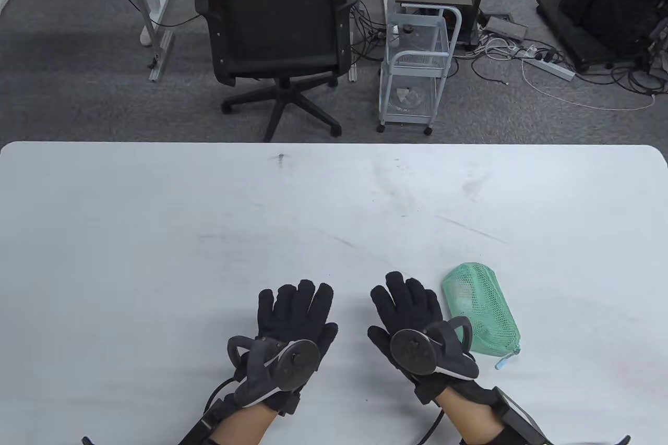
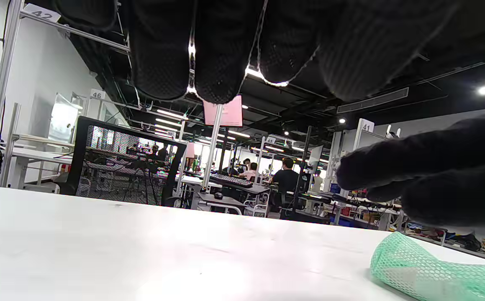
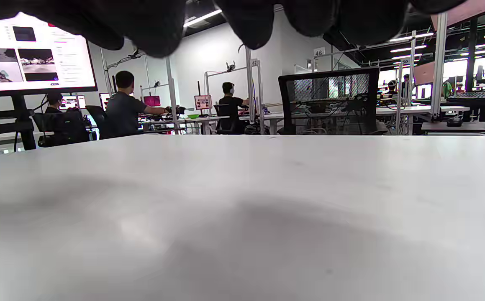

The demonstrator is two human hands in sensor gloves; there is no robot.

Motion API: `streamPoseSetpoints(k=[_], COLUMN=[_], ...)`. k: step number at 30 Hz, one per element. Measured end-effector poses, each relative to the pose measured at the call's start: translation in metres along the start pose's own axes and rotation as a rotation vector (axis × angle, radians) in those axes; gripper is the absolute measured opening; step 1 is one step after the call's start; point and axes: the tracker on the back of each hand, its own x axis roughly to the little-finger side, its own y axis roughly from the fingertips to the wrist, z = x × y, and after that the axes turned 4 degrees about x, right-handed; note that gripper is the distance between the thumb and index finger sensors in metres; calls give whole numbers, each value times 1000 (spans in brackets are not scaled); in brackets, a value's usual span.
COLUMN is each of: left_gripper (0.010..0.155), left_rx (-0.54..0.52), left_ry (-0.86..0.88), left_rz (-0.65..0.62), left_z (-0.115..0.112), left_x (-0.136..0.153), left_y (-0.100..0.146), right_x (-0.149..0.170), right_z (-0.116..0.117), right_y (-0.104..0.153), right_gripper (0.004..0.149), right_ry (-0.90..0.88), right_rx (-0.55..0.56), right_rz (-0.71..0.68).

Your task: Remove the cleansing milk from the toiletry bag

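Note:
A green mesh toiletry bag lies on the white table at the front right, zipped end towards me, with a pale item showing faintly through the mesh. It also shows in the left wrist view at the bottom right. My right hand lies flat on the table, fingers spread, just left of the bag and holding nothing. My left hand lies flat and empty further left. The left wrist view shows my left hand's fingers held above the table. The cleansing milk itself is not clearly visible.
Beyond the table's far edge stand a black office chair and a small white trolley on the carpet, with cables at the right.

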Motion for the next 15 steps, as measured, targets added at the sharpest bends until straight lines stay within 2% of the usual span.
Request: streamPoseSetpoints(k=[15], left_gripper=[66], left_rx=[4], left_ry=[6], left_rz=[0], left_z=[0], left_x=[0], left_y=[-1], right_x=[0], right_z=[1], right_y=[-1], right_gripper=[69], right_ry=[1], right_rx=[1], right_rz=[12])
